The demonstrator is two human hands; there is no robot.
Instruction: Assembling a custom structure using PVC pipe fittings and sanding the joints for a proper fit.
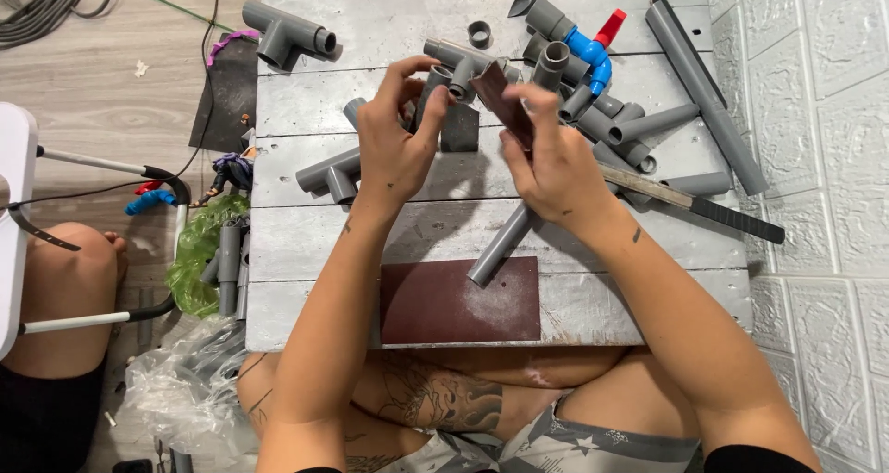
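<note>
looking down from the head camera, we see our left hand (394, 144) raised over the middle of the grey plank worktop (306, 242), its fingers pinched around a small grey pipe fitting (443, 82) that it holds just above the boards. our right hand (554, 168) sits just beside it, closed on a folded strip of dark reddish-brown sandpaper (505, 101), whose upper edge touches the fitting between the two hands. the fitting sits at the fingertips of the left hand, up and to the left of the right hand's thumb, so both hands meet on it.

beneath the right hand a straight grey pipe (498, 246) lies slanted on the worktop, its lower end resting on a flat rectangular sheet of sandpaper (461, 302) at the near edge. left of the left hand a grey tee fitting (331, 170) lies on the boards, and another larger tee (282, 33) lies at the far left corner. to the right, a heap of grey pipe pieces (630, 126) lies near a blue valve with a red handle (593, 52), a long grey pipe (704, 89) runs along the right edge, and a flat file with a dark handle (694, 205) pokes out from behind the right wrist. a small grey ring (479, 34) sits alone near the far edge
</note>
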